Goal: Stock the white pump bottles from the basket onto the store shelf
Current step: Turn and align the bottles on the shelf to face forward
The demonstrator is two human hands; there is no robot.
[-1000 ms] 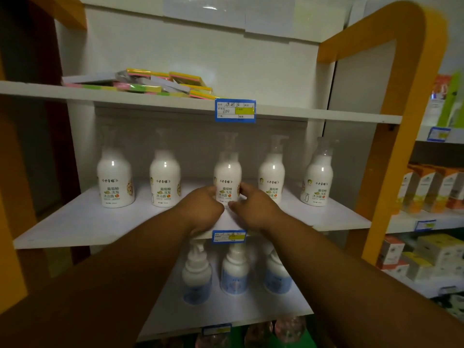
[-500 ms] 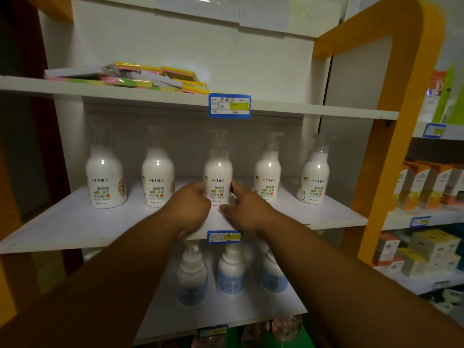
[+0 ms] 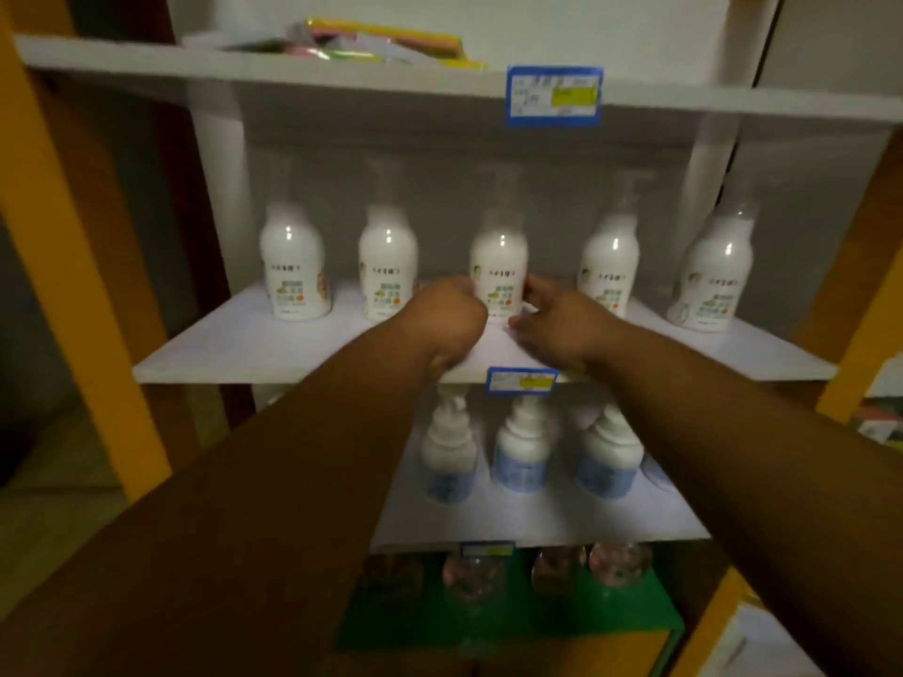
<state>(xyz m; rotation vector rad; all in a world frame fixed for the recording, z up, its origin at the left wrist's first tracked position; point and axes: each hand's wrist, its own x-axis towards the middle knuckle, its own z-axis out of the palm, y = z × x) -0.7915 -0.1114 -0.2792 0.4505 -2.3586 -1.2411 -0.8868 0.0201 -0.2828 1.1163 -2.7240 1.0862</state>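
I see a glossy white plastic pump bottle [image 3: 498, 266], round-shouldered under a clear cap, standing upright on the smooth matte white shelf board [image 3: 234, 344]. The left hand [image 3: 449, 317] curls against its left flank and the right hand [image 3: 557, 324] bends its fingers round the right, both arms outstretched, clasping the lower body between them. One matching white bottle [image 3: 388, 268] stands left of the grip and a second matching white bottle [image 3: 608, 268] right of it.

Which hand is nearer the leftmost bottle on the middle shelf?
Left. The left hand is right of the leftmost bottle, by the centre bottle; the right hand is farther right.
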